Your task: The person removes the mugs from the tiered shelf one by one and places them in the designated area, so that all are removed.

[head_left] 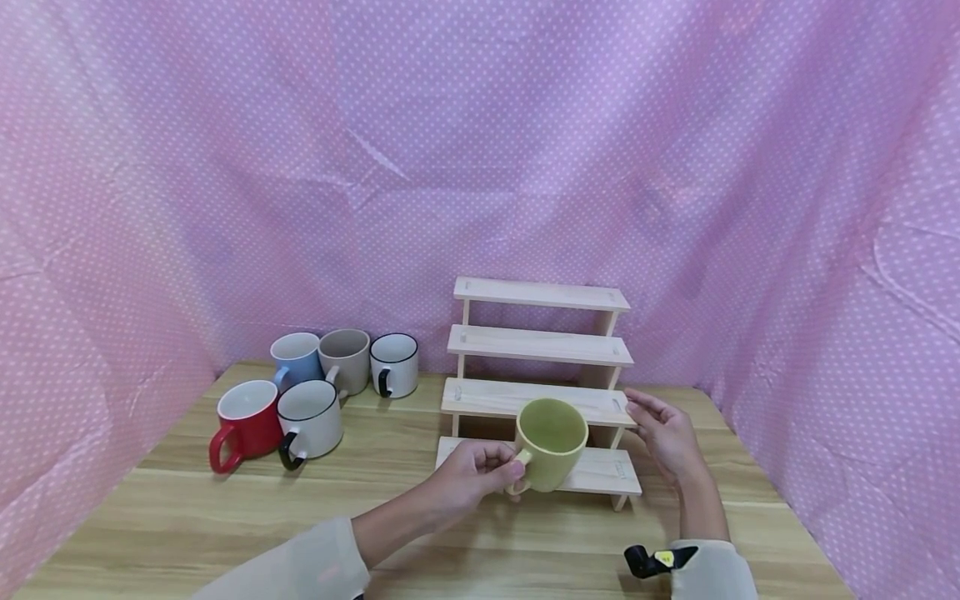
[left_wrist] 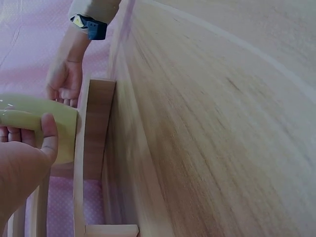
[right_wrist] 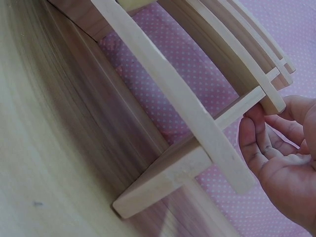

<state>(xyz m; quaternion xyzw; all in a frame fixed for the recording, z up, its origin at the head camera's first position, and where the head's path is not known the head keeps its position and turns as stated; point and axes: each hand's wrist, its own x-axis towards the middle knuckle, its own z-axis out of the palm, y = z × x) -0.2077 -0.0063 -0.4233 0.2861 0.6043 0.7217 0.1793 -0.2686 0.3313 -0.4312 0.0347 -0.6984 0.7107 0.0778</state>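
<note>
My left hand [head_left: 480,475] grips a yellow-green mug [head_left: 553,458] by its handle, with the mug's mouth facing up. In the left wrist view the base of the mug [left_wrist: 63,129] is right at the lowest board of a four-step wooden display rack [head_left: 540,342]. At the rack's right side, my right hand [head_left: 671,437] pinches the end of the second board from the bottom. From the right wrist, the fingers [right_wrist: 254,140] show under that board's end, with the thumb beside it. Part of the lowest board is hidden behind the mug and left hand.
Left of the rack, several mugs stand grouped on the wooden table [head_left: 397,450]: a red one [head_left: 261,423], a black-rimmed white one [head_left: 317,423], a blue one [head_left: 296,360], a taupe one [head_left: 348,358] and another black-rimmed white one [head_left: 397,371]. Pink dotted cloth [head_left: 480,167] surrounds the table.
</note>
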